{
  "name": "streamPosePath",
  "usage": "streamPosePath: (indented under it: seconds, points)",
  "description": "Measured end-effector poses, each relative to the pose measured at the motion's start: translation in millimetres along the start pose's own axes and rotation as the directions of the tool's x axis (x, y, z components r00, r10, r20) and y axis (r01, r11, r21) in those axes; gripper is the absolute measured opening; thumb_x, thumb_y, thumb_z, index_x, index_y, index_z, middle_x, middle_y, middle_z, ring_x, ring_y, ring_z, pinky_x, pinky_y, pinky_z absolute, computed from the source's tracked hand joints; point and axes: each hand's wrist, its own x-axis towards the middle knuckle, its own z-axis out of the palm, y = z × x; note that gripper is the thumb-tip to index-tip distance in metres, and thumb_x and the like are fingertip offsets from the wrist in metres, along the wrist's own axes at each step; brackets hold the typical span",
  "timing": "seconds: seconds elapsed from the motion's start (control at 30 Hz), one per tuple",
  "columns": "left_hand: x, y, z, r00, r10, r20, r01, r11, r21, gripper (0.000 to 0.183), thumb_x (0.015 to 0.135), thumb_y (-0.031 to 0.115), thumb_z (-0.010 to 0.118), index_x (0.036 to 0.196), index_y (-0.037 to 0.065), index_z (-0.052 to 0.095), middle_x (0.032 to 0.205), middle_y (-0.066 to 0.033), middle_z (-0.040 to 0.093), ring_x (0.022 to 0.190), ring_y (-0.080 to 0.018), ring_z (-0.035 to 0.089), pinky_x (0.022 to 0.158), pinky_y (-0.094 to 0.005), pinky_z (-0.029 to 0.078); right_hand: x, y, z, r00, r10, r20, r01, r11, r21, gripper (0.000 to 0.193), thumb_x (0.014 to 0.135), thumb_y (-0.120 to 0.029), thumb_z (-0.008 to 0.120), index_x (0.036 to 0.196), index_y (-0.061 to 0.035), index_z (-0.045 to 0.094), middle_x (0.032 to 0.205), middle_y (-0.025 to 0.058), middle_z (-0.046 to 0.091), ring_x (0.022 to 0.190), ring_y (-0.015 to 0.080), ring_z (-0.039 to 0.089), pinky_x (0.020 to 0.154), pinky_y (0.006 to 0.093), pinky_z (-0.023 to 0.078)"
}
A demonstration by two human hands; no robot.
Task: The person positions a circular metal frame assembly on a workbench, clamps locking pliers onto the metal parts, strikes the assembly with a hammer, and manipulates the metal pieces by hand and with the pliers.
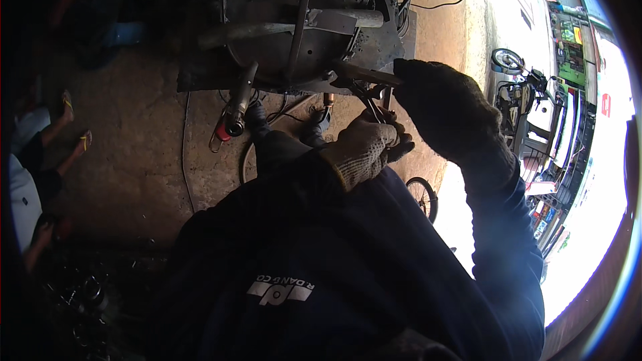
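Note:
My left hand [364, 149], in a pale dotted work glove, is closed around the handles of a metal tool that looks like pliers [369, 101]. The tool's head points up toward the edge of a dark steel plate [200, 80]. My right hand [447, 103], in a dark shadowed glove, is raised to the right with its fingers closed on a flat, bar-like metal piece [374, 75]. The bar's far end is by the plate edge, close above the pliers. Whether bar and pliers touch, I cannot tell. On the plate, a round frame carries a crossbar [301, 20] and pipes [341, 21].
A short pipe [241, 97] sticks out from the plate toward me. Cables [185, 154] trail over the brown floor [134, 147]. At the left, people's feet [77, 127] show. A wheel [422, 199] and a motorcycle [521, 97] stand on the right.

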Motion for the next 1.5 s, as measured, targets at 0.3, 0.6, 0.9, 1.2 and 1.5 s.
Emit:
streamPosePath:
  seconds: [0.3, 0.6, 0.9, 1.2, 1.5]
  points:
    - [-6, 33, 10, 0.989, -0.147, 0.006, 0.120, 0.785, -0.607, 0.035, 0.095, 0.036, 0.068, 0.113, 0.006, 0.062, 0.116, -0.0102, 0.062, 0.117, -0.0261, 0.057, 0.111, -0.0561, 0.036, -37, -23, -43, 0.972, 0.187, 0.142, -0.182, 0.982, -0.048, 0.044, 0.082, -0.014, 0.080, 0.124, -0.0077, 0.067, 0.091, 0.0108, 0.070, 0.079, 0.0253, 0.072, 0.068, 0.0350, 0.058]
    - [-1, 49, 40, 0.975, -0.020, -0.223, -0.084, 0.890, -0.449, 0.025, 0.090, 0.024, 0.076, 0.104, 0.010, 0.060, 0.100, -0.0026, 0.058, 0.104, -0.0168, 0.056, 0.107, -0.0430, 0.039, -87, -23, -2, 0.865, 0.353, -0.358, -0.388, 0.921, -0.031, 0.052, 0.069, -0.013, 0.088, 0.118, -0.0070, 0.071, 0.089, 0.0110, 0.075, 0.081, 0.0257, 0.075, 0.071, 0.0355, 0.058]
    - [9, 46, 25, 0.954, 0.015, -0.300, 0.001, 0.999, 0.053, 0.019, 0.090, 0.021, 0.073, 0.096, 0.005, 0.064, 0.083, 0.0013, 0.057, 0.073, -0.0084, 0.053, 0.063, -0.0270, 0.043, -114, -6, 17, 0.731, 0.617, 0.293, -0.526, 0.235, 0.818, 0.062, 0.099, -0.056, 0.054, 0.110, 0.0050, 0.064, 0.077, 0.0112, 0.068, 0.068, 0.0188, 0.068, 0.063, 0.0302, 0.054]
    - [1, 45, 41, 0.931, -0.150, -0.333, 0.155, 0.988, -0.012, 0.027, 0.093, 0.024, 0.068, 0.106, 0.001, 0.062, 0.089, -0.0029, 0.063, 0.080, -0.0136, 0.063, 0.071, -0.0319, 0.053, -89, 20, 38, 0.735, 0.383, 0.560, -0.664, 0.238, 0.709, 0.066, 0.099, -0.039, 0.064, 0.152, -0.0077, 0.039, 0.132, 0.0122, 0.060, 0.121, 0.0211, 0.058, 0.099, 0.0389, 0.049]
    - [-7, 51, 9, 0.863, -0.379, -0.334, 0.301, 0.917, -0.262, 0.030, 0.097, 0.032, 0.064, 0.113, 0.008, 0.060, 0.099, -0.0051, 0.063, 0.094, -0.0195, 0.064, 0.081, -0.0392, 0.053, -53, 40, 44, 0.556, -0.034, 0.830, -0.831, -0.030, 0.555, 0.040, 0.104, -0.027, 0.054, 0.135, -0.0016, 0.052, 0.107, 0.0046, 0.063, 0.088, 0.0129, 0.061, 0.082, 0.0287, 0.054]
